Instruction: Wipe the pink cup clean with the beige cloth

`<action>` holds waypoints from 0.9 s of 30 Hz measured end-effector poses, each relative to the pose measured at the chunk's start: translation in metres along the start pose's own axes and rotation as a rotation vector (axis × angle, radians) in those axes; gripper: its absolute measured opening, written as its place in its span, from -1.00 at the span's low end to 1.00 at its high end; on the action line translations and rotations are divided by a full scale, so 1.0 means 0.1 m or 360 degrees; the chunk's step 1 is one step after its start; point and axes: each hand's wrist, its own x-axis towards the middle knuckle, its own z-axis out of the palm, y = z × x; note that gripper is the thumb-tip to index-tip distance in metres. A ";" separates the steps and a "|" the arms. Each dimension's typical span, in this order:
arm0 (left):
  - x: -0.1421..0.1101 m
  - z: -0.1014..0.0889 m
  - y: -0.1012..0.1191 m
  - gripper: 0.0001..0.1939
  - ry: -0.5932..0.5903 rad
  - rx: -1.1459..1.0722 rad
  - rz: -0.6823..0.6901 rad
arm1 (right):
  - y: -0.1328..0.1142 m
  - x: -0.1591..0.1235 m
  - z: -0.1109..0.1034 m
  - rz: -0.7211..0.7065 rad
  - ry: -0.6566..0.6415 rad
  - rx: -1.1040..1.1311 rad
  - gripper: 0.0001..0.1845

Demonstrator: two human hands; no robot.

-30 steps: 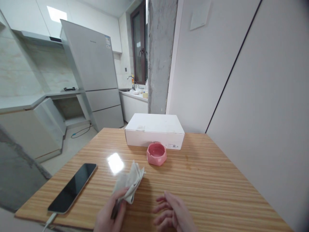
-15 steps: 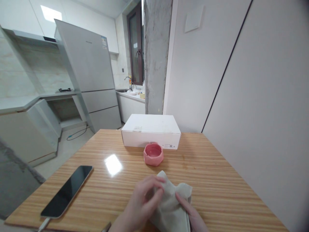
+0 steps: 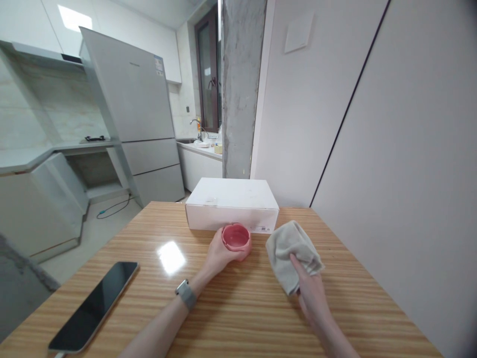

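Note:
A pink ashtray (image 3: 242, 254) with notches in its rim stands upright near the white box. My left hand (image 3: 218, 253) wraps round its left side, the thumb across the front; the fingers behind it are partly hidden. To the right, my right hand (image 3: 307, 286) grips a folded light grey cloth (image 3: 288, 248), thumb on top and the other fingers mostly hidden underneath. The cloth is apart from the ashtray, and I cannot tell whether it touches the table.
The white box (image 3: 231, 194) stands at the back of the wood-grain table (image 3: 231, 318). A black phone (image 3: 95, 306) with a cable lies at the left. A pale wall (image 3: 391, 174) runs along the right side, and a fridge (image 3: 134, 99) stands beyond the table.
My left hand has left the cloth, reached forward and taken hold of the ashtray. My right hand has carried the cloth forward and to the right.

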 end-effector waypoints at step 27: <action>-0.34 0.07 0.29 -0.54 -0.0737 -0.1179 -0.1012 | -0.01 -0.01 0.18 -0.1969 -0.1714 -0.0705 -0.42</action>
